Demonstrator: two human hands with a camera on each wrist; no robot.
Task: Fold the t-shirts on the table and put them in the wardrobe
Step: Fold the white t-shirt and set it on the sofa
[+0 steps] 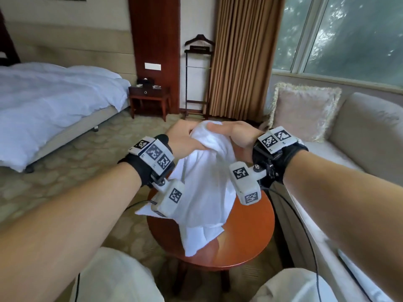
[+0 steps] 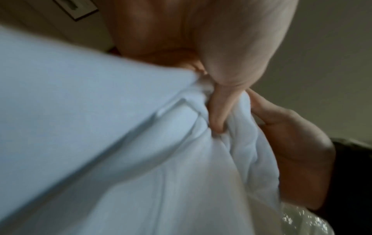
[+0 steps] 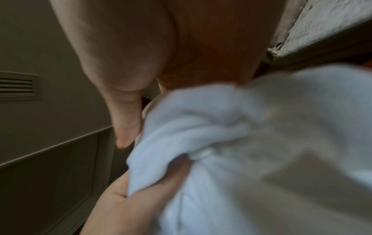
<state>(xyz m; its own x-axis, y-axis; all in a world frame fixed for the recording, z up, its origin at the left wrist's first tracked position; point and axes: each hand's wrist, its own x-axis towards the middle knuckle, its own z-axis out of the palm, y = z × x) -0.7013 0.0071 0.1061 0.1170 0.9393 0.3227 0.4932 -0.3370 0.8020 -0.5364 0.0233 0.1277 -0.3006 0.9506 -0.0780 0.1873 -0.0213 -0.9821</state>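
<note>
**Shirt bunched in both hands above the table**

Cloth is gathered at the top: the left hand [image 1: 185,139] and the right hand [image 1: 236,136] each clutch a wad of the white t-shirt [image 1: 202,192], knuckles nearly meeting, fingers curled into the folds. Below the hands the shirt hangs in a loose twist and its lower end lies on the round wooden table [image 1: 246,243].

To fold well, I judge the hands should work apart along one edge until each pinches a shoulder or hem corner, then let the cloth fall flat before laying it down.

Just right of the right hand stands a sofa [image 1: 359,118] with a cushion [image 1: 305,110]; left of the left hand, open carpet [image 1: 65,171] gives room. The table is small, so the shirt will likely overhang its rim.
</note>
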